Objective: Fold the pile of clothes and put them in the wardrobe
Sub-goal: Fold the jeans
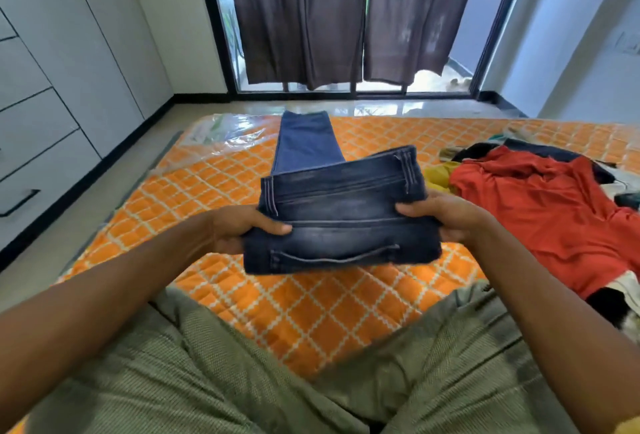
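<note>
From the head camera, a person sits on a bed (311, 316) covered with an orange quilt in a white lattice pattern. Their legs, in green trousers (166, 385), fill the near edge of the view.

Both arms reach forward and hold a pair of dark blue jeans (341, 229), folded into a thick bundle and lifted just above the quilt at the centre of the scene. The left hand (235, 231) grasps the bundle's left end, with the thumb lying across the top and the fingers underneath. The right hand (441, 215) grasps the right end in the same way, thumb on top. The upper fold sits slightly askew, tilted up to the right.

Beyond the bundle, a lighter blue strip of denim (306, 139) lies flat on the quilt, running toward the far edge. It cannot be told whether it is part of the same jeans.

To the right lies a loose pile of clothes: a red shirt (554, 212) spread on top, a yellow garment (438, 174) at its left edge, and dark and white pieces around it. Clear plastic sheet (225, 134) covers the far left corner of the bed.

A pale wardrobe (69, 70) with closed doors and drawers lines the left wall. Dark curtains (301, 18) hang over a glass door at the far end.
</note>
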